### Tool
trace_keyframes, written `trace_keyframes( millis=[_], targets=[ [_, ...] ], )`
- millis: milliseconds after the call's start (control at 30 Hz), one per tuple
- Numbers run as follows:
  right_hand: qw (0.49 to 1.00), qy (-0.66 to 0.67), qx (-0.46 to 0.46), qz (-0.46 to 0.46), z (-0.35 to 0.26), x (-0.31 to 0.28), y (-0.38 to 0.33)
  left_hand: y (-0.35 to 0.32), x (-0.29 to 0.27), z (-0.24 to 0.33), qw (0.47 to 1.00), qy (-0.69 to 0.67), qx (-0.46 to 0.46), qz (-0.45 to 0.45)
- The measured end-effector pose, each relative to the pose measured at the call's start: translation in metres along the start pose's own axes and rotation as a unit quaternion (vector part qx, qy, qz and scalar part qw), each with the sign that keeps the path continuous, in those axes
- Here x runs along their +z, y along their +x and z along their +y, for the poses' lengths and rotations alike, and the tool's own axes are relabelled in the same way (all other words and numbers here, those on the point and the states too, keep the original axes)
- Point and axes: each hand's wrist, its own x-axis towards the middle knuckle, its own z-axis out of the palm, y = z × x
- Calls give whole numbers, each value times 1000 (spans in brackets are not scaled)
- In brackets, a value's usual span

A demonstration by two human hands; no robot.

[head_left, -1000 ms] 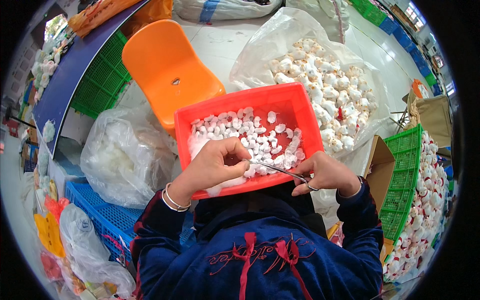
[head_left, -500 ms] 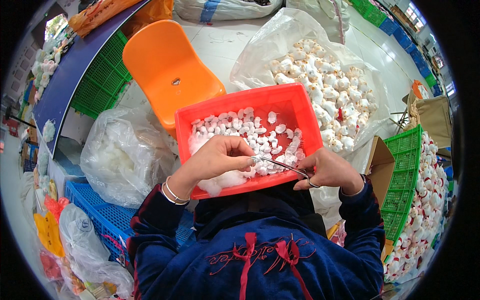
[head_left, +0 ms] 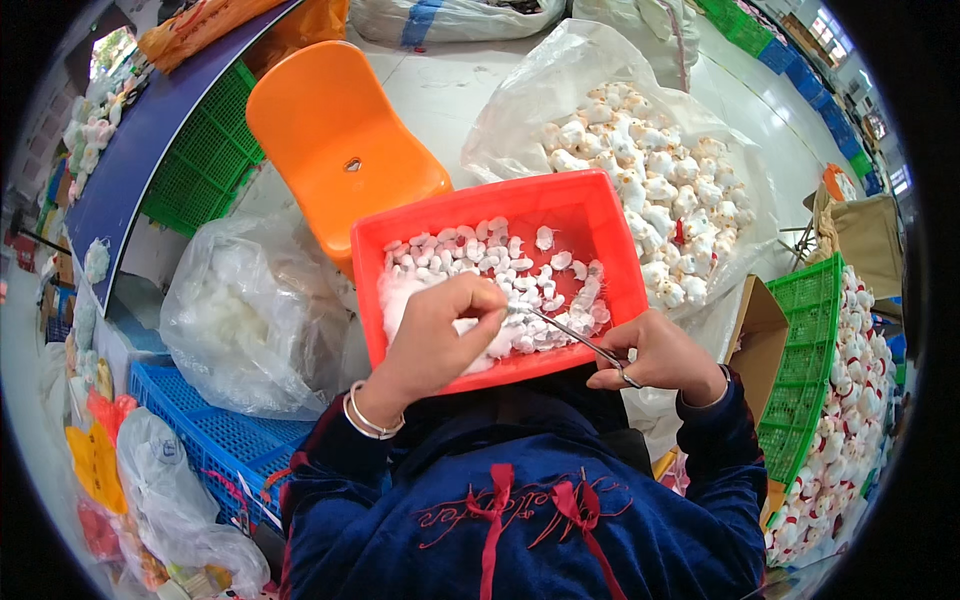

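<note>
My right hand (head_left: 660, 356) grips the looped handles of long, thin metal forceps (head_left: 574, 334), which point left over a red plastic basin (head_left: 620, 235). The forceps' tip meets the fingertips of my left hand (head_left: 440, 328), which pinches a small white fabric piece (head_left: 514, 309), mostly hidden by the fingers. Below the hands, the basin holds many small white stuffed pieces (head_left: 470, 250). A tuft of white fiberfill (head_left: 398, 297) lies on its left side, partly behind my left hand.
An orange chair (head_left: 335, 140) stands beyond the basin. To the left are a clear bag of fiberfill (head_left: 240, 320) and a blue crate (head_left: 215, 425). A large clear bag of white plush pieces (head_left: 650, 190) sits at far right, near a green crate (head_left: 805, 370).
My left hand has turned and its wrist has shifted right and nearer to me, covering more of the fiberfill. The forceps tilt a little more steeply. Their tip stays at my left fingertips.
</note>
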Motion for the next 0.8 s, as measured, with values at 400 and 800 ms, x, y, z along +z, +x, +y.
trace_keyframes(
  millis=[400,800],
  targets=[
    [994,-87,-36,64,-10,8,3,6,-5,3,999,-16,-25,14],
    [976,-168,-3,137,-13,8,1,3,11,-15,996,48,-70,-17]
  ],
)
